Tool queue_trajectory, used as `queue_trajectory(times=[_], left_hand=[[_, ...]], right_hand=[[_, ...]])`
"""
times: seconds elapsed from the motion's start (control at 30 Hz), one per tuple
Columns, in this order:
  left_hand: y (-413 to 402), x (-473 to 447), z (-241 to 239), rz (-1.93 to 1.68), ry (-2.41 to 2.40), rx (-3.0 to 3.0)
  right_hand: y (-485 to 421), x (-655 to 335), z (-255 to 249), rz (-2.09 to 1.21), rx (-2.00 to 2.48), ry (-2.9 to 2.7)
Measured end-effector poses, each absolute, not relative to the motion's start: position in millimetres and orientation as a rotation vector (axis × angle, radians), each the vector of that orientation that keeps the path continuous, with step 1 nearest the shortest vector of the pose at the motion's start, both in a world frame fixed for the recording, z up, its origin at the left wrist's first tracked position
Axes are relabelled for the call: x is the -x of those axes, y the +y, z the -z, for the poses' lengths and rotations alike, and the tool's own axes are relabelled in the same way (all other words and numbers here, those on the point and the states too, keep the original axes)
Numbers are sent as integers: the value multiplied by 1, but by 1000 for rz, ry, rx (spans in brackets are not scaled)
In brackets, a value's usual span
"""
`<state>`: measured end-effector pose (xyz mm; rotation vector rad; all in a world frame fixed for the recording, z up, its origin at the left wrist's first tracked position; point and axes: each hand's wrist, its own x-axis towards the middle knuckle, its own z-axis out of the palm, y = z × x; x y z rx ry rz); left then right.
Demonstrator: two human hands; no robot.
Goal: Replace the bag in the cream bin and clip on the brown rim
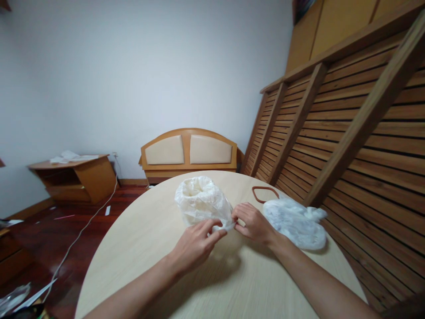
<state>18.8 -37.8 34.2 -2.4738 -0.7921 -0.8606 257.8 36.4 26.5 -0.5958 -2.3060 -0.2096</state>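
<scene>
A white plastic bag [202,201] stands on the round table [139,239], its crumpled mouth facing up and its edge folded outward. It seems to line some container whose walls are hidden. My left hand [201,239] pinches the near side of the bag between thumb and fingers. At the bag's right edge, my right hand [250,221] is closed with its fingertips gripping the thin plastic. To the right of that hand lies a second, knotted white plastic bag [294,221] with something bulky inside. Behind it rests a brown ring-shaped frame [264,188] with rounded corners.
Wooden slatted panels [358,133] lean along the right side, close to the table. A headboard [189,150] stands behind the table against the wall. At the left is a low wooden cabinet [96,177]; a white cable [78,237] runs across the dark red floor.
</scene>
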Motion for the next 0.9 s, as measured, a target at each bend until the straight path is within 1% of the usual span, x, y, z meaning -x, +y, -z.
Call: queue_trajectory(times=[0.13,0.33,0.5,0.6,0.7,0.77,0.9], left_hand=[[-36,-21,-28,889,-947,2474],[-37,-22,-27,805,-888,2478],[-41,-25,-31,575,-807,2538],[-40,-26,-28,395,-735,2580],[-36,-25,-25,308,-707,2580],[-35,-24,-24,329,-702,2578],[-35,-25,-24,523,-837,2522]], right_hand=[[38,-261,-28,235,524,-2284],[39,-265,-32,283,502,-2277],[40,-265,-34,324,527,-2266],[41,-265,-33,299,543,-2276],[42,-266,-32,252,555,-2301],[42,-267,-31,227,575,-2301],[40,-268,-32,203,575,-2252]])
